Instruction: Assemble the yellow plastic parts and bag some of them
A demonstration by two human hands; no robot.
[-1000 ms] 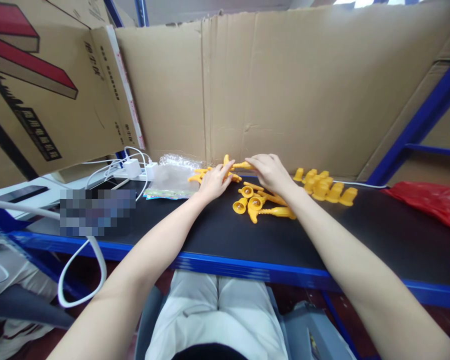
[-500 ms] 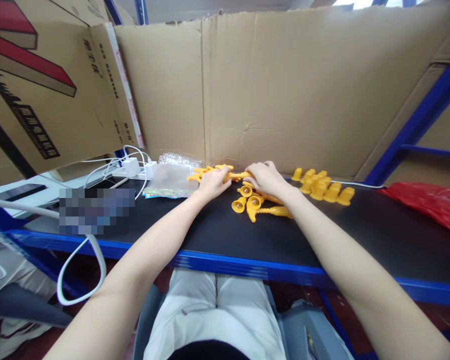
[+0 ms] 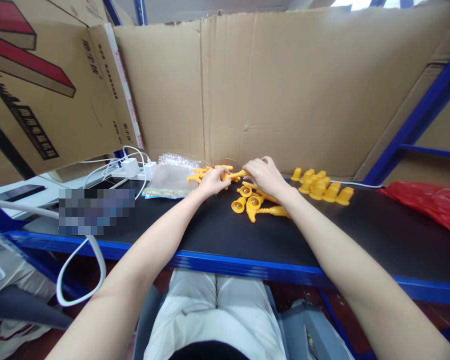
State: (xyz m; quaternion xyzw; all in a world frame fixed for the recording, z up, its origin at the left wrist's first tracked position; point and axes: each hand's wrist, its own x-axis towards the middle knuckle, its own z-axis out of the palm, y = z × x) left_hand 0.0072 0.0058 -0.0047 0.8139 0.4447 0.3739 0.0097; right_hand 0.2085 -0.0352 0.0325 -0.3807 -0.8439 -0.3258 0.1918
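Note:
My left hand (image 3: 213, 183) is closed around one end of a yellow plastic piece (image 3: 237, 174), a slim, twisted-looking stick. My right hand (image 3: 265, 177) pinches its other end, so the piece lies level between both hands just above the table. Beneath and in front of my right hand are several yellow bell-shaped cups (image 3: 238, 205), their openings turned towards me. A yellow handle-like piece (image 3: 272, 212) with a twisted shaft lies beside them, partly under my right wrist. More yellow pieces (image 3: 195, 175) lie behind my left hand, partly hidden by it.
Several yellow cups (image 3: 318, 189) stand upside down at the right. Further right lies a red plastic bag (image 3: 429, 202). Clear plastic packaging (image 3: 172, 177), white chargers (image 3: 130, 166) and cables are at the left. A cardboard wall (image 3: 303, 95) closes off the back of the black table (image 3: 217, 235).
The yellow stick between my hands is slightly raised and tilted up towards the right. My right hand has lifted a little, and my left hand has turned slightly. The other pieces stay put.

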